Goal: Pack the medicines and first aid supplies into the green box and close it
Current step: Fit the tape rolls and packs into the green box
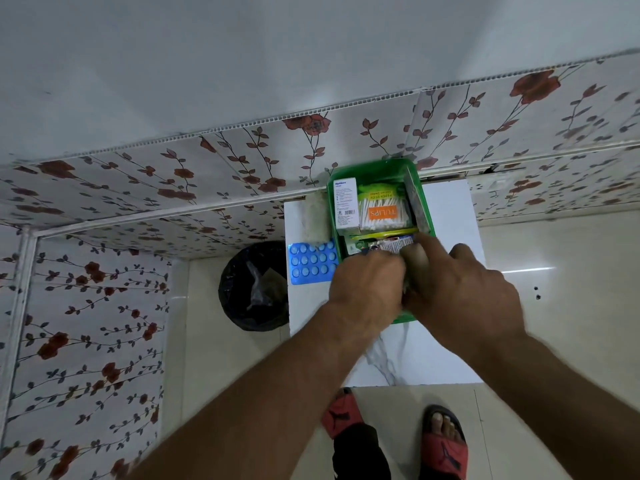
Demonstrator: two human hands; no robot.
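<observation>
The green box stands open on a small white table. Inside it I see a white medicine carton at the left, a pack of cotton swabs with an orange label, and a silvery strip leaning on the right wall. Several small sachets lie across the box's middle. Both hands are over the box's near half: my left hand and my right hand press together on something I cannot make out. A blue blister pack lies on the table left of the box.
A black-lined waste bin stands on the floor left of the table. Floral wall panels run behind and to the left. My feet in red sandals are at the table's near edge.
</observation>
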